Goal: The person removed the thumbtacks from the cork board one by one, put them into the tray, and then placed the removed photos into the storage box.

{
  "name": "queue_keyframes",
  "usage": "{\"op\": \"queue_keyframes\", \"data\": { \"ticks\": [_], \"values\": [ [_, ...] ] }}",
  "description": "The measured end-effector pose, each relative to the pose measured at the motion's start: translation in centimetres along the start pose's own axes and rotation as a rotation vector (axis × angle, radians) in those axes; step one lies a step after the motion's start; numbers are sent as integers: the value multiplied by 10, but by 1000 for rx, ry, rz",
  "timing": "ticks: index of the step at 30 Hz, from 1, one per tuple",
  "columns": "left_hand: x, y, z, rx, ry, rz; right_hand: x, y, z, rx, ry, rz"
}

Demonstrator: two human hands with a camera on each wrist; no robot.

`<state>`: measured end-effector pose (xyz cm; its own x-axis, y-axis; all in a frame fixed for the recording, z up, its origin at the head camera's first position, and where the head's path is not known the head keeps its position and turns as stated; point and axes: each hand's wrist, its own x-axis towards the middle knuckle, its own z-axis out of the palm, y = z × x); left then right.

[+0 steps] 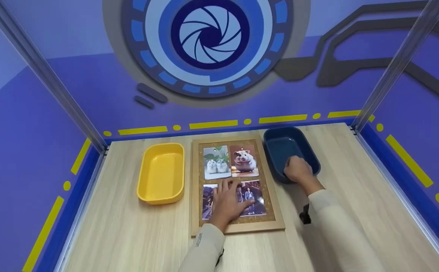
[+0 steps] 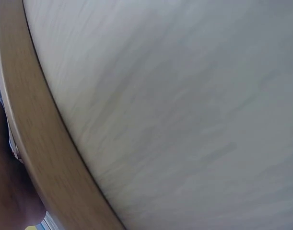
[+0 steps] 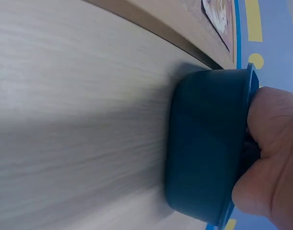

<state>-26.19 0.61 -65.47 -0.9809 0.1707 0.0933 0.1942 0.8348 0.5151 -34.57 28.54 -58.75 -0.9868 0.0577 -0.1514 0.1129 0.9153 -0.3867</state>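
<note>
My left hand [image 1: 227,202] lies with spread fingers over the two lower photos on a wood-framed cork board [image 1: 238,224]. It partly covers the lower left photo [image 1: 207,200], while the thumb reaches onto the lower right photo [image 1: 255,200], which shows a standing figure. My right hand [image 1: 298,169] is at the near end of a dark blue tray [image 1: 279,147], its fingers bent down inside the rim. The tray wall hides those fingertips in the right wrist view, so I cannot tell what they hold. Two hamster photos [image 1: 217,166] [image 1: 245,162] sit side by side in the upper half.
A yellow tray [image 1: 160,173] stands left of the board on the light wooden table [image 1: 128,234]. The blue tray is close against the board's right side. Blue printed panels [image 1: 79,87] with metal posts [image 1: 49,75] enclose the back and sides.
</note>
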Motion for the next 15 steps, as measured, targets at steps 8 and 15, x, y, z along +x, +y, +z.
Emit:
{"op": "queue_keyframes", "data": {
  "ticks": [8,15],
  "values": [
    [-2,0,0,-1,-8,-6,-5,2,-3,-57,-193,25],
    [-2,1,-1,-22,-11,-7,-13,-1,-9,-60,-314,20]
  ]
}}
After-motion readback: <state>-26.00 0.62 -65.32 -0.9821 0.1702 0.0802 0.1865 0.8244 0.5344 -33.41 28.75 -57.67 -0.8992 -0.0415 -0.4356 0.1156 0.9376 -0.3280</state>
